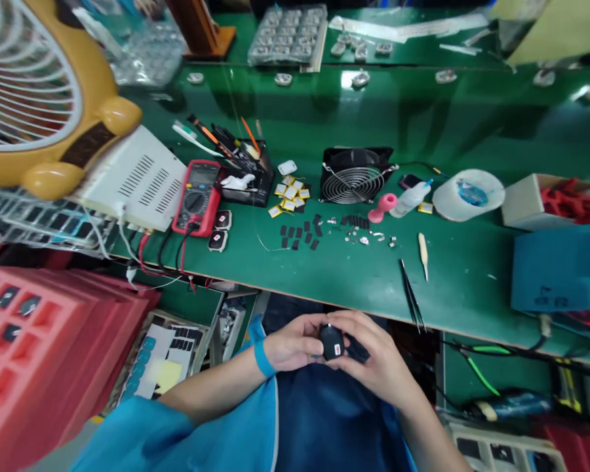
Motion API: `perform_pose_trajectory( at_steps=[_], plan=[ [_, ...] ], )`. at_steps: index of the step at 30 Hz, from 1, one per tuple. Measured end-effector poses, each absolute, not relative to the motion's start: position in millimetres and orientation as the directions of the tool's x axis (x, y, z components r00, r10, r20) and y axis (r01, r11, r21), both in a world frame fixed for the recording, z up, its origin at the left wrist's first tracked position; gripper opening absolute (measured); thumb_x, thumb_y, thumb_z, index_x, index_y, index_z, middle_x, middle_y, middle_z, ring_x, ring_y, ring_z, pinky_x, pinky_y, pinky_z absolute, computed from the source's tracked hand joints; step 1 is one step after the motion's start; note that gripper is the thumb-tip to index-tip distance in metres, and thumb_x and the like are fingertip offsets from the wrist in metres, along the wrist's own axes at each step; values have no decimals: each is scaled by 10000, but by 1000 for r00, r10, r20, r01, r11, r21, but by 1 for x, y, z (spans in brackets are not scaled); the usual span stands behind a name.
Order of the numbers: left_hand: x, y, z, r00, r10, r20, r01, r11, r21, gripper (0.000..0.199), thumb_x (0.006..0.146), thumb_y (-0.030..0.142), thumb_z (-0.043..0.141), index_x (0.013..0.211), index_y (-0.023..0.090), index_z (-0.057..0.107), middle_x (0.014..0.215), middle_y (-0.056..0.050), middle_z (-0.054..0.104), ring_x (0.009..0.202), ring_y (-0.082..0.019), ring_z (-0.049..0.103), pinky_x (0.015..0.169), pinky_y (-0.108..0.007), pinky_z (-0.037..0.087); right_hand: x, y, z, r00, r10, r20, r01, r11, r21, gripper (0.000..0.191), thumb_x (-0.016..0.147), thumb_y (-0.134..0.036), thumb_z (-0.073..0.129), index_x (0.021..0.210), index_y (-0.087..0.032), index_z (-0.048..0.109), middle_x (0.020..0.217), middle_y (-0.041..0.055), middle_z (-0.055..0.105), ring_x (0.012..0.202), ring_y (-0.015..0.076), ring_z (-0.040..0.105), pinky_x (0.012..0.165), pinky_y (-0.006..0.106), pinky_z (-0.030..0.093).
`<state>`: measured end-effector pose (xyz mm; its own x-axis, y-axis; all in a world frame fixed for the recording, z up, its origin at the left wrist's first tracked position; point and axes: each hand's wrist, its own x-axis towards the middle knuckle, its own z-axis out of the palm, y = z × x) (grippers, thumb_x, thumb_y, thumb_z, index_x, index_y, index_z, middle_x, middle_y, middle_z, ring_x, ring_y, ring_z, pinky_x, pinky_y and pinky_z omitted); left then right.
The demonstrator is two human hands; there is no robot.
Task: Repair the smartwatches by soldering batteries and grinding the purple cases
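Note:
A small black rounded device [331, 342] with a white and red label is held between both hands, over my lap in front of the bench edge. My left hand [297, 342] grips its left side, the thumb on its face. My right hand [371, 347] pinches its right side, fingers over the top and thumb at the lower edge. On the green bench [354, 275] beyond lie black pads [299, 232], small metal parts [364, 240], yellow-edged battery cells [290, 193], black tweezers [411, 298] and a cream-handled tool [423, 255].
A red multimeter [196, 200], a white power supply [135, 177] and a yellow fan [39, 98] stand left. A black fan [356, 176] sits at mid-back. Right are a white tub [468, 195] and a blue box [560, 269]. Red foam trays [44, 360] stand lower left.

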<state>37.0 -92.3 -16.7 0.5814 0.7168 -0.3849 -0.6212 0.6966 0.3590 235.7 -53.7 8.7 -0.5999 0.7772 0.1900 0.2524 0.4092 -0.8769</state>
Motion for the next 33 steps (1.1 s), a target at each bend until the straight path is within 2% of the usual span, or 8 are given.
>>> perform_pose_trajectory(
  at_steps=[3,9,14,17,22,27,30,33],
  plan=[
    [37,-94,-20,561,739,-373,-639,673,371,559,644,313,1000,1116,125,769,1016,-93,763,805,-146,729,681,-192,571,235,-53,7,-603,770,206,219,409,-886,474,892,-410,797,1328,-306,643,1219,89,754,1125,238,740,956,360,631],
    [39,-95,-26,534,780,-325,-684,625,376,595,645,277,995,1170,151,744,1050,-89,765,802,-163,748,661,-213,597,234,-46,3,-629,755,187,224,406,-886,542,819,-351,868,1324,-342,671,1274,79,747,1157,253,748,975,352,642],
    [29,-87,-17,484,818,-312,-702,576,419,553,663,308,995,1144,183,755,1052,-86,770,861,-189,769,687,-229,626,233,-43,1,-590,764,262,226,467,-855,623,859,-387,827,1433,-367,585,1361,87,713,1235,257,721,1015,348,633],
    [9,-73,-4,397,858,-326,-679,514,525,501,731,284,955,1181,211,745,1135,-98,762,942,-218,767,729,-254,631,233,-41,2,-519,806,284,230,451,-862,632,895,-394,789,1471,-342,535,1385,116,682,1204,247,725,957,328,648],
    [-23,-26,9,208,909,-362,-569,414,711,503,743,281,948,1202,249,746,1220,-95,750,1023,-239,743,798,-297,640,235,-35,9,-445,870,212,242,345,-907,479,917,-303,756,1369,-292,597,1320,95,678,991,166,733,890,297,640],
    [-26,-3,10,154,910,-385,-490,408,770,535,673,311,991,1156,269,764,1192,-73,762,1011,-235,739,814,-321,657,246,-29,9,-335,887,318,358,432,-828,346,960,-303,699,1294,-260,621,1263,93,707,1177,211,698,998,348,605],
    [-21,-3,10,125,916,-382,-481,392,784,551,645,315,1008,1140,267,772,1172,-74,769,1004,-241,748,833,-336,664,263,-19,2,-186,886,425,525,456,-719,222,1017,-328,616,1221,-241,634,1126,87,728,1060,215,704,908,350,610],
    [-17,-3,9,90,922,-378,-489,371,789,546,638,330,1012,1126,262,777,1166,-78,769,1003,-241,754,840,-337,668,283,-8,-8,-89,893,441,708,368,-603,193,1042,-392,566,1066,-218,644,956,71,710,905,228,668,792,355,572]
  ],
)
